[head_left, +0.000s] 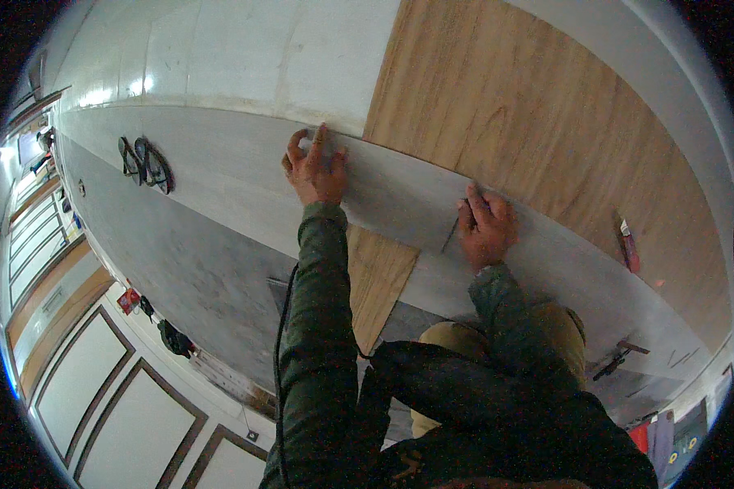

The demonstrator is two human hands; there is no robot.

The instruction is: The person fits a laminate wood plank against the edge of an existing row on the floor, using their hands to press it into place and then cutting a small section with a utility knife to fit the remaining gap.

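A short grey wood-look floor plank lies along the edge of a broad light-brown wood-grain sheet. Near the plank's left end rests my left hand, its fingers spread with their tips toward the far edge. My right hand lies at the right end, beside a thin dark seam. Its index finger stretches to the edge of the brown sheet, and the other fingers are partly bent. Neither hand has anything gripped. Below the plank, a brown wood-grain piece shows beside my left sleeve.
A red-handled utility knife lies on the brown sheet at right. A hammer rests near my knee. Dark flip-flops sit on grey planks at left. White tiles stretch beyond, and panelled white doors stand lower left.
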